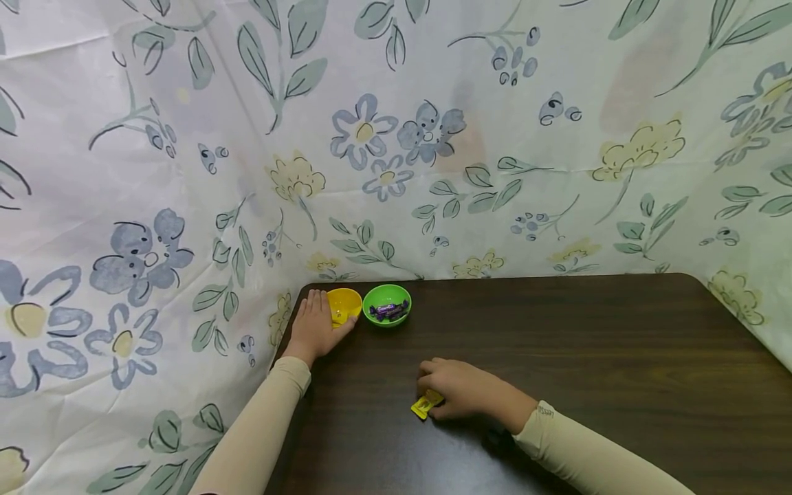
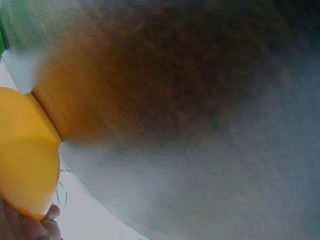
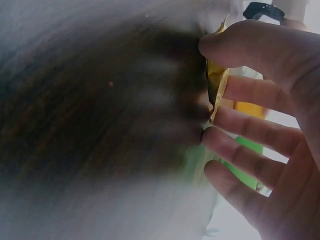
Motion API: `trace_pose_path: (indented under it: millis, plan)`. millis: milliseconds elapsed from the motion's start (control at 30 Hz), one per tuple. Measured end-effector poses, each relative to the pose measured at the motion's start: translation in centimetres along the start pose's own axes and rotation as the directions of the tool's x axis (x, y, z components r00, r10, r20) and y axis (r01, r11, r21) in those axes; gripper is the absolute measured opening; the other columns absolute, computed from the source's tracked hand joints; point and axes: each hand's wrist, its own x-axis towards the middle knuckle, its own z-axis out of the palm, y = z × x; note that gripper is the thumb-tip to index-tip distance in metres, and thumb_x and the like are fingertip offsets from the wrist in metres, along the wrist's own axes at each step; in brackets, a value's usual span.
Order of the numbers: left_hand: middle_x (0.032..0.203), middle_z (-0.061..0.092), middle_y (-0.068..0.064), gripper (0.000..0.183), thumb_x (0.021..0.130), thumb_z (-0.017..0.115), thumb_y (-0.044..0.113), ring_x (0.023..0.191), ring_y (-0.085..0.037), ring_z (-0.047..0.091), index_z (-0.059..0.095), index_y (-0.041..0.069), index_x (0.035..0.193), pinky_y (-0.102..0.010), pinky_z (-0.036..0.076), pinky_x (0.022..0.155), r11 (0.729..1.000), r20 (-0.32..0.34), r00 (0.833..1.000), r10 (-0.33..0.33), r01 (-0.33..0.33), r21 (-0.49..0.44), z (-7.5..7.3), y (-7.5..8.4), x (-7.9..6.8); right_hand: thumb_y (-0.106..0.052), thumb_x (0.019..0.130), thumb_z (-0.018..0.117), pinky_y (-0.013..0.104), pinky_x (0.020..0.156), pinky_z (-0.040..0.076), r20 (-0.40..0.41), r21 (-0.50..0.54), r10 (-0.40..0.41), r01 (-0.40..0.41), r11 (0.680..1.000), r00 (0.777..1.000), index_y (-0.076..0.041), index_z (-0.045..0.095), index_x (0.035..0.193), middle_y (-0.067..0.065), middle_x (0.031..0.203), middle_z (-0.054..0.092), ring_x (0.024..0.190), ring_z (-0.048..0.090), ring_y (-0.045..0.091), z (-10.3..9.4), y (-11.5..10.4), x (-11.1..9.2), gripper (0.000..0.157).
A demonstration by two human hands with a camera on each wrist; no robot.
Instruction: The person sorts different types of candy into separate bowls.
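In the head view my left hand holds the yellow bowl at the table's far left corner, fingers along its left side and thumb by the near rim. The left wrist view shows fingertips curled against the bowl's side. Something small and yellow lies inside it, partly behind the hand. My right hand is low over the table, pinching a yellow-wrapped candy between thumb and fingers. Seen from the right wrist, the shiny wrapper stands on edge against the tabletop, the other fingers spread beside it.
Just right of the yellow bowl stands a green bowl with purple-wrapped candies in it. The dark wooden table extends to the right. Floral cloth hangs along its back and left edges.
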Motion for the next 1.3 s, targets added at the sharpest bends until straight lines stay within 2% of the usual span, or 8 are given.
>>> trace_pose_path:
  millis: [267,567,1300]
  plan:
    - [0.169,0.029,-0.033,0.109,0.100,0.043,0.074,0.162,-0.048,0.022,0.024,-0.014,0.162,-0.057,0.017,0.134,1.000,0.008,1.000,0.000,0.000,0.007,-0.02,-0.01,0.04,-0.029,0.089,0.086,0.018,0.072,0.049,-0.017,0.035,-0.020,0.020,0.999,1.000,-0.020,0.075,0.101,-0.008,0.101,0.061,0.084,0.048,0.000,-0.14,-0.27,0.06,0.019]
    - [0.169,0.030,-0.034,0.109,0.101,0.044,0.073,0.161,-0.048,0.022,0.025,-0.015,0.162,-0.058,0.018,0.133,1.000,0.000,1.000,0.000,0.000,-0.002,-0.12,0.10,0.00,-0.028,0.090,0.086,0.019,0.076,0.053,-0.036,0.028,-0.040,0.041,0.999,0.999,-0.020,0.076,0.105,-0.007,0.102,0.065,0.088,0.055,0.000,-0.09,-0.32,0.15,0.020]
    - [0.170,0.028,-0.033,0.109,0.101,0.045,0.073,0.162,-0.048,0.020,0.023,-0.014,0.163,-0.057,0.015,0.134,1.000,0.015,1.000,-0.007,0.007,-0.008,-0.30,0.29,-0.31,-0.033,0.093,0.084,0.022,0.079,0.055,-0.084,0.038,-0.016,0.019,0.999,0.996,-0.022,0.074,0.108,-0.009,0.103,0.063,0.090,0.055,0.001,-0.60,-0.23,0.10,0.022]
